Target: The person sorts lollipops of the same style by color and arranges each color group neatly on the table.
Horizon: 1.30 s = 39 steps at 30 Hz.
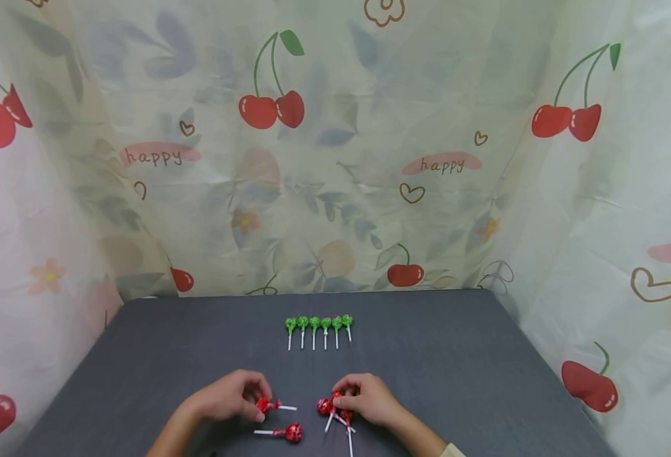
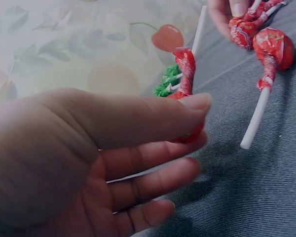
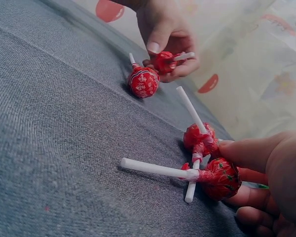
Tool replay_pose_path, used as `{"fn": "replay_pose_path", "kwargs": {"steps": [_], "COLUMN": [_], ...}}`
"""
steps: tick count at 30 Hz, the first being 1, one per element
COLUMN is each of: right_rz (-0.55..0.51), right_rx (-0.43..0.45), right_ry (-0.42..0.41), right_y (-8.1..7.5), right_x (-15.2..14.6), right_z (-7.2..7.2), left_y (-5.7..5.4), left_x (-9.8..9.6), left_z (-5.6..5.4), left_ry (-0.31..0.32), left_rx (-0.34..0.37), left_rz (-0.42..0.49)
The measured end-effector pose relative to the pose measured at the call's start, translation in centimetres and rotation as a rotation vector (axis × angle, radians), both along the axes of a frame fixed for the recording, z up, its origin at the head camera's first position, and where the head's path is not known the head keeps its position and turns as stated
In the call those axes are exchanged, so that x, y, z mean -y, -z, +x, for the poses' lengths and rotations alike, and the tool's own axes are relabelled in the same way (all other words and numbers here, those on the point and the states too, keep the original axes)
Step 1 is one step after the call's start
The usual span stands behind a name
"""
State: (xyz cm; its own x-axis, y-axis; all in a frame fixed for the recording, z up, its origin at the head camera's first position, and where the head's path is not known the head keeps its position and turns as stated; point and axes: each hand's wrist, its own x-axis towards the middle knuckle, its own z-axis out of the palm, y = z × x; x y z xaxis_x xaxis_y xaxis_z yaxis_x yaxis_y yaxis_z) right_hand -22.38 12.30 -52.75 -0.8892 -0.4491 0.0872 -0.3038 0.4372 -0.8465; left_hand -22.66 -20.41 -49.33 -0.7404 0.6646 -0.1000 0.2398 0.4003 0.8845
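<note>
My left hand (image 1: 226, 398) pinches a red-wrapped lollipop (image 1: 263, 404) by its head between thumb and fingers, its white stick pointing right. Just below it on the cloth lies another red lollipop (image 1: 294, 433), stick to the left; it also shows in the left wrist view (image 2: 274, 48). My right hand (image 1: 369, 401) holds the head of one red lollipop (image 1: 337, 398) in a small cluster. Two more red lollipops, one on the left (image 1: 324, 406) and one nearer me (image 1: 347, 416), touch it, their sticks crossing. Fingers partly cover the held heads.
Several green lollipops (image 1: 315, 322) lie in a side-by-side row farther back, sticks toward me. Dark grey cloth (image 1: 198, 343) covers the table. A curtain (image 1: 324, 158) printed with cherries hangs behind the table and along both sides.
</note>
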Motion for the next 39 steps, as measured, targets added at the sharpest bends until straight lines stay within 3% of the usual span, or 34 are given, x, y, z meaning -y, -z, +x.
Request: {"fn": "replay_pose_path", "kwargs": {"steps": [6, 14, 22, 30, 39], "right_rz": [-0.006, 0.003, 0.014, 0.011, -0.002], "right_rx": [0.000, -0.002, -0.010, -0.006, -0.025], "right_ry": [-0.004, -0.004, 0.003, 0.009, 0.021], "right_y": [-0.1, 0.0, 0.0, 0.1, 0.1], "right_x": [0.0, 0.0, 0.0, 0.0, 0.1], "right_z": [0.1, 0.1, 0.1, 0.0, 0.2], "left_y": [0.4, 0.3, 0.2, -0.1, 0.3], "left_x": [0.1, -0.5, -0.9, -1.7, -3.1], "left_z": [-0.7, -1.6, -3.4, -4.3, -4.7], "left_ry": [-0.072, -0.165, -0.162, -0.193, -0.298], "left_rx": [0.023, -0.046, -0.017, -0.014, -0.128], "left_rz": [0.029, 0.021, -0.014, -0.081, -0.103]}}
